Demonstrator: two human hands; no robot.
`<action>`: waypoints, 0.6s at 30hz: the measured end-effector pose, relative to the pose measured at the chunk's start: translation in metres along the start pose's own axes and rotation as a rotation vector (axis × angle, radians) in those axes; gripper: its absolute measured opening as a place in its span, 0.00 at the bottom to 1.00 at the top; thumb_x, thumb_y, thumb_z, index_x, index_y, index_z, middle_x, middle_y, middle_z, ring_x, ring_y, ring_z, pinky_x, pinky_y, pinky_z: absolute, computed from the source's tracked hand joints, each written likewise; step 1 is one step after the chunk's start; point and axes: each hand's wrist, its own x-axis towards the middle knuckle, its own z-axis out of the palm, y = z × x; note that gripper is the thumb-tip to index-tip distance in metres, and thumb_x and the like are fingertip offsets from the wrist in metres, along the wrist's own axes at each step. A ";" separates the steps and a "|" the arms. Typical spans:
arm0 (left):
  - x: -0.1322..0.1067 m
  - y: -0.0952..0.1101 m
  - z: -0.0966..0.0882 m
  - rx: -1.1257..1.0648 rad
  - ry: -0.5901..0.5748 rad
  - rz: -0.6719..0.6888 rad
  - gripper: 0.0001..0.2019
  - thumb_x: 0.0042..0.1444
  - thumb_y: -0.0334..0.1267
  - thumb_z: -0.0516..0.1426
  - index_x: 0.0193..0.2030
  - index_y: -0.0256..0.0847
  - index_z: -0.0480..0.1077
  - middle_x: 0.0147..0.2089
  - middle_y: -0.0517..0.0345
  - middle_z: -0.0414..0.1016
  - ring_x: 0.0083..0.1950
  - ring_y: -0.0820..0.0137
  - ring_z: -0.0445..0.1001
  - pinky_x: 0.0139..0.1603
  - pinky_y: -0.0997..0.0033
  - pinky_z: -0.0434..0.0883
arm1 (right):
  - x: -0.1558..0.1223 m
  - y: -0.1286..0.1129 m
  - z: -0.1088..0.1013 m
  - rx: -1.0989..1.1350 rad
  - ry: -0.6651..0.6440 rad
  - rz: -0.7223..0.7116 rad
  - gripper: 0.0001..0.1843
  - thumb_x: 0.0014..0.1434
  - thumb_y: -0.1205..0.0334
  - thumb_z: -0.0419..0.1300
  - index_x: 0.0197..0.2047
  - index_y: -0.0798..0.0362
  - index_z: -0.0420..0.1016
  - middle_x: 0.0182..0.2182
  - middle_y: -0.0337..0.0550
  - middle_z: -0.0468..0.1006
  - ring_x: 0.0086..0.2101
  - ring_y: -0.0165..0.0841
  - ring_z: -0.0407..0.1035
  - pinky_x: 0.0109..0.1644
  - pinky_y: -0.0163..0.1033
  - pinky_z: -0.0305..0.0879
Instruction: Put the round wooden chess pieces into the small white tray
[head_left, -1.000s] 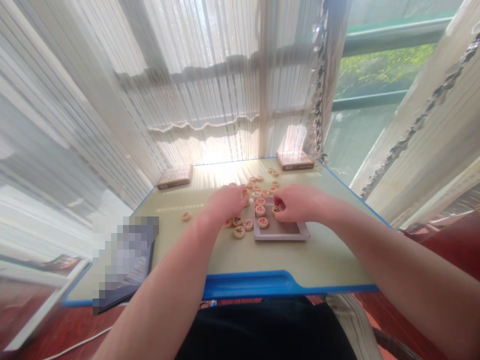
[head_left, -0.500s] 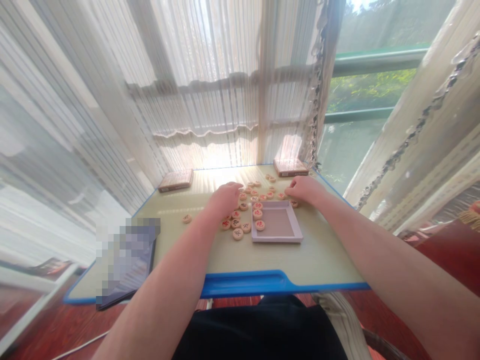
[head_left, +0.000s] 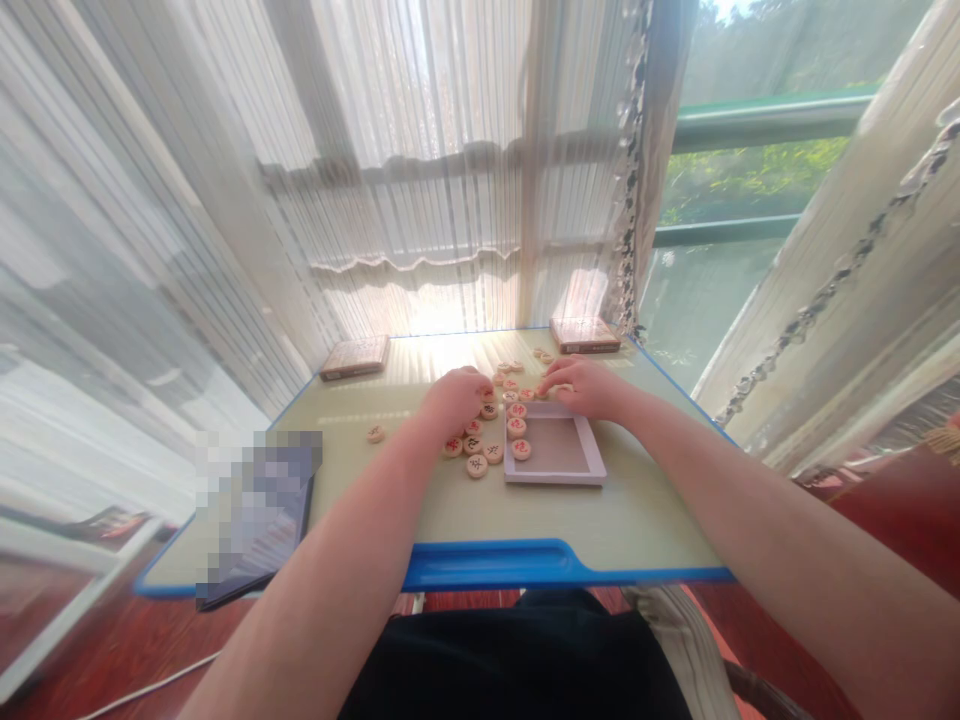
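Note:
Round wooden Chinese chess pieces (head_left: pixel 476 466) with red or black characters lie in a loose cluster on the table. My left hand (head_left: pixel 455 400) is cupped along the cluster's left side, fingers curved over and touching a red-marked piece (head_left: pixel 487 394); its far fingertips are partly hidden. From the right, my right hand (head_left: pixel 583 386) reaches over the box's far edge, fingers stretched out and touching a piece (head_left: pixel 541 392). Between my arms sits a shallow white box (head_left: pixel 555 478); a few red-marked pieces (head_left: pixel 520 450) rest along its left side.
Two flat boxes lie at the table's back, one on the left (head_left: pixel 355 357) and one on the right (head_left: pixel 585 335). A tablet-like dark device (head_left: pixel 259 530) occupies the left front. One stray piece (head_left: pixel 375 433) lies left of my left hand. Curtains (head_left: pixel 420 200) hang behind the table.
My right hand has moved left, its fingers now stretched out, and pieces near it have shifted toward the cluster. My left hand has stayed almost in place.

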 end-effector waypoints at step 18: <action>0.001 0.003 0.003 -0.008 -0.099 -0.014 0.22 0.63 0.41 0.42 0.63 0.48 0.58 0.56 0.55 0.69 0.60 0.65 0.61 0.57 0.67 0.63 | -0.001 0.001 -0.004 -0.170 -0.013 0.102 0.21 0.53 0.64 0.50 0.46 0.53 0.78 0.44 0.41 0.78 0.44 0.38 0.61 0.53 0.41 0.55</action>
